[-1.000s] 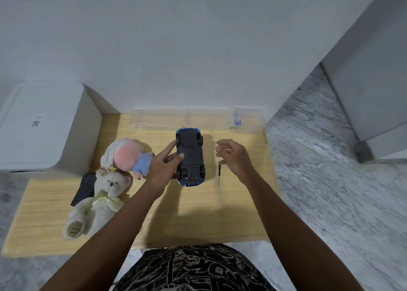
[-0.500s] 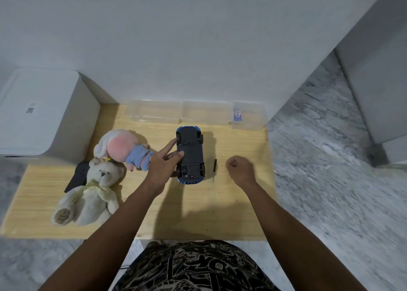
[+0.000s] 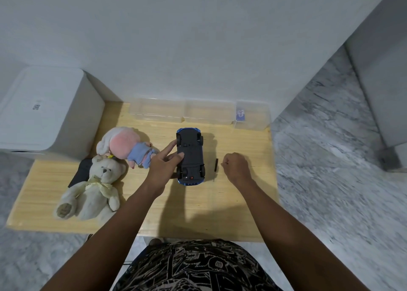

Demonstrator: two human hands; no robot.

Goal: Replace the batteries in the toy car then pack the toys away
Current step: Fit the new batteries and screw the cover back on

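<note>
Here, toy car (image 3: 190,156) belly-up, long axis toward wall, left hand (image 3: 161,166) fingers (image 3: 176,157) straight on it, right hand (image 3: 236,167) fisted.

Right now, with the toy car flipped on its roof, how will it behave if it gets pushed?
The toy car lies underside up, wheels off the table, so it would probably slide, not roll. Resting on its roof, it may rock or spin. The left hand rests on its side, which likely steadies it. It looks like stiff plastic.
</note>
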